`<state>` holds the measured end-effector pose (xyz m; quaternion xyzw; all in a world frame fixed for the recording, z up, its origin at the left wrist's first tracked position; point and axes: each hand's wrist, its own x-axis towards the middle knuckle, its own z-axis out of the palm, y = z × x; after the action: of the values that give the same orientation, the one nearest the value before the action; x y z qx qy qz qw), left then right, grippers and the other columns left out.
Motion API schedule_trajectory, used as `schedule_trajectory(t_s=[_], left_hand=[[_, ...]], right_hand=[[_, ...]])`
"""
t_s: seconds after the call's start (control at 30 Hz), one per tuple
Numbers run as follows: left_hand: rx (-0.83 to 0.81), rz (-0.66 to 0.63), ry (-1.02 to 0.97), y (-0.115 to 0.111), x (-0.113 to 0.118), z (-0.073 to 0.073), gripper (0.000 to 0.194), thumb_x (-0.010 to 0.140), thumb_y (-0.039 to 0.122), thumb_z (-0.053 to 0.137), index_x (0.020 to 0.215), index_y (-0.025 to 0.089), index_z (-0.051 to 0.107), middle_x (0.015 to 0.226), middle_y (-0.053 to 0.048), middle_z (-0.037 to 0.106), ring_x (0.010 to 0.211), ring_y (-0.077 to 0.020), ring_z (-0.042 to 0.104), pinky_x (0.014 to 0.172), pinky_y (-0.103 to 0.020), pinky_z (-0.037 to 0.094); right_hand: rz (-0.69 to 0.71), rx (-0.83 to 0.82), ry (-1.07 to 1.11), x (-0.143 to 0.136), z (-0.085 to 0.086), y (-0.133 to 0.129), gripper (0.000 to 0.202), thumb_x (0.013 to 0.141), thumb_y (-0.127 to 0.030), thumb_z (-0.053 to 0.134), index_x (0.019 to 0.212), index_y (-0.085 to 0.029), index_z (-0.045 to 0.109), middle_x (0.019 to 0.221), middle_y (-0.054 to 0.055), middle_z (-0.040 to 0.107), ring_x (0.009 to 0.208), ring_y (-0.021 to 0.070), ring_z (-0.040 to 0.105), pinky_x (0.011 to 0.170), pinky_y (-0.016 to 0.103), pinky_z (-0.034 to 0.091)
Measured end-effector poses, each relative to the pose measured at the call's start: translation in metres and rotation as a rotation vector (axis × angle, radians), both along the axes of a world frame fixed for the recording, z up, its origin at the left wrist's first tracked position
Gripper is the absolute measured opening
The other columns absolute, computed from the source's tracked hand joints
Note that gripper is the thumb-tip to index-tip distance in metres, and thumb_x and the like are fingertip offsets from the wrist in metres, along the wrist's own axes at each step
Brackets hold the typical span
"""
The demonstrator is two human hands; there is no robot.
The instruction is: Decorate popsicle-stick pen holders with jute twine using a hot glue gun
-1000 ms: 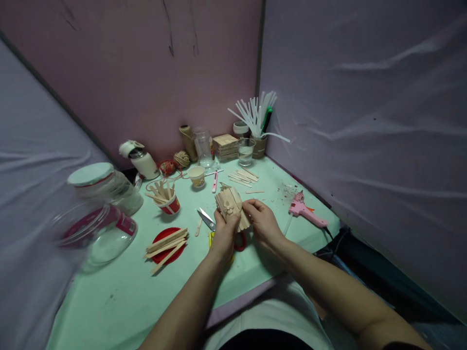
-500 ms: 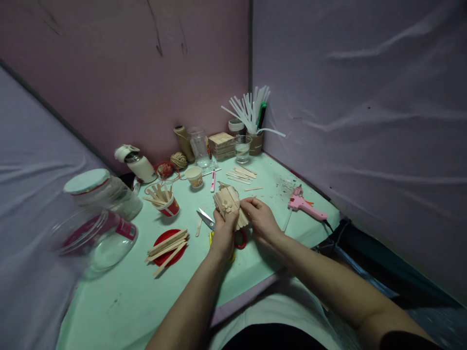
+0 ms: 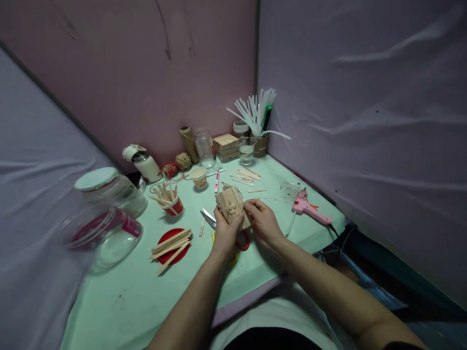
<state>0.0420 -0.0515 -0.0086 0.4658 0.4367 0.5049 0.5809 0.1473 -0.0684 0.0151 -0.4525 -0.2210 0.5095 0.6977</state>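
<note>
A small craft piece made of wooden craft sticks (image 3: 230,200), with a wooden flower on its face, is held above the table. My left hand (image 3: 226,236) wraps round its lower left side, thumb across the front. At its right edge, my right hand (image 3: 268,224) pinches with thumb and fingers; the exact contact is partly hidden. Beneath my hands lie scissors (image 3: 208,218) with grey blades, a red handle loop (image 3: 243,241) and a yellow handle (image 3: 233,258), partly covered by my left hand.
On the right rests a pink glue gun (image 3: 312,211). A red plate (image 3: 171,238) with sticks and a paper cup (image 3: 175,206) of sticks stand left. Behind are a pink cutter (image 3: 217,182), loose sticks (image 3: 245,177), a water cup (image 3: 247,154) and twine (image 3: 183,160). Plastic jars (image 3: 116,238) line the left edge.
The view has shifted slightly, so the table things sit a little farther right. The craft piece has tilted a little in my hands; both hands stay on it.
</note>
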Motion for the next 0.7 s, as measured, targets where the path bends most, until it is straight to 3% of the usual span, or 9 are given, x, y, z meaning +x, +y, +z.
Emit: schedule_trajectory(t_s=[0.3, 0.47, 0.7], left_hand=[[0.087, 0.039, 0.056, 0.005, -0.004, 0.000, 0.071, 0.075, 0.035, 0.080, 0.134, 0.028, 0.040, 0.136, -0.010, 0.058, 0.122, -0.0243, 0.061, 0.102, -0.037, 0.049], [0.067, 0.050, 0.066, 0.004, -0.004, 0.003, 0.070, 0.075, 0.030, 0.078, 0.134, 0.027, 0.041, 0.132, -0.010, 0.060, 0.120, -0.0243, 0.062, 0.102, -0.037, 0.049], [0.057, 0.033, 0.067, 0.002, -0.004, 0.008, 0.072, 0.075, 0.028, 0.078, 0.135, 0.027, 0.039, 0.135, -0.011, 0.059, 0.120, -0.0252, 0.062, 0.102, -0.040, 0.049]], right_hand=[[0.002, 0.037, 0.045, -0.004, -0.008, 0.008, 0.029, 0.059, -0.042, 0.082, 0.071, -0.023, 0.063, 0.066, -0.004, 0.061, 0.063, 0.0146, 0.056, 0.066, 0.030, 0.048], [-0.008, 0.048, 0.046, -0.004, -0.010, 0.010, 0.032, 0.061, -0.045, 0.081, 0.072, -0.024, 0.060, 0.063, -0.005, 0.059, 0.056, 0.0135, 0.051, 0.059, 0.030, 0.046], [-0.030, 0.062, 0.013, 0.000, -0.013, 0.012, 0.032, 0.060, -0.044, 0.084, 0.072, -0.023, 0.063, 0.063, -0.006, 0.056, 0.058, 0.0120, 0.049, 0.061, 0.028, 0.044]])
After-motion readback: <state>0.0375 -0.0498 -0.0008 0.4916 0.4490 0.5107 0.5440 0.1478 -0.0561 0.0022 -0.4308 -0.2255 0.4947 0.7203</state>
